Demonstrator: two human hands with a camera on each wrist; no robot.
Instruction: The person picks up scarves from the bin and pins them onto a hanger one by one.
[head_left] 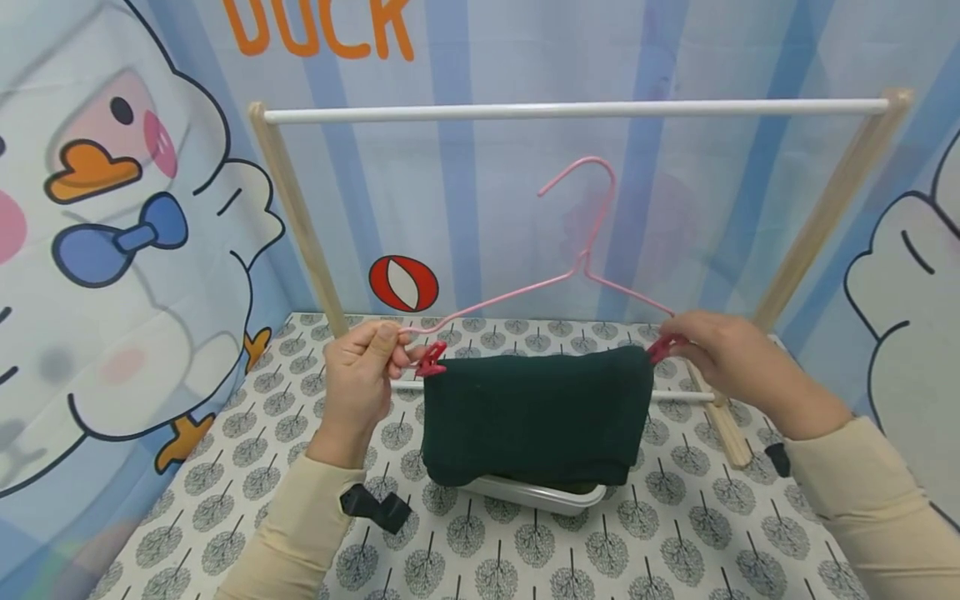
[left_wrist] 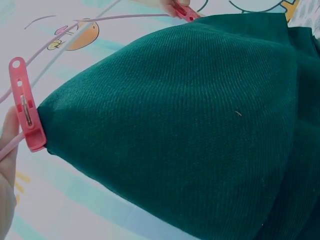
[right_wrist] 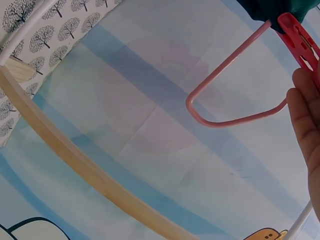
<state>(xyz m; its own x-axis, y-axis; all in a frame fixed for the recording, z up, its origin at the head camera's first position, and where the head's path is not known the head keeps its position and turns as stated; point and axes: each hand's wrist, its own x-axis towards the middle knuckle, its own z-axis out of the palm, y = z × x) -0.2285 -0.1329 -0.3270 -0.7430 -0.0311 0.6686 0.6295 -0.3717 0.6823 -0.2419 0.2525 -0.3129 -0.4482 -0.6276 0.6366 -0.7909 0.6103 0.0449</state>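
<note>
A pink wire hanger [head_left: 510, 294] is held up in front of me, its hook pointing upward. From it hangs a dark green ribbed cloth [head_left: 536, 421], attached near each upper corner by a red clothespin, the left clothespin [head_left: 431, 359] and the right clothespin [head_left: 664, 347]. My left hand [head_left: 358, 379] pinches the hanger's left end, just beside the clothespin. At the other end my right hand [head_left: 723, 358] grips the hanger and right clothespin; its fingertips are partly hidden. In the left wrist view, the left clothespin [left_wrist: 26, 105] bites the cloth's corner.
Behind the hanger stands a rack with a white top rail [head_left: 577, 110] and wooden side posts [head_left: 296, 208]. A white tray [head_left: 536, 497] sits under the cloth on the tree-patterned tablecloth [head_left: 300, 429]. A printed duck curtain [head_left: 510, 50] closes off the back.
</note>
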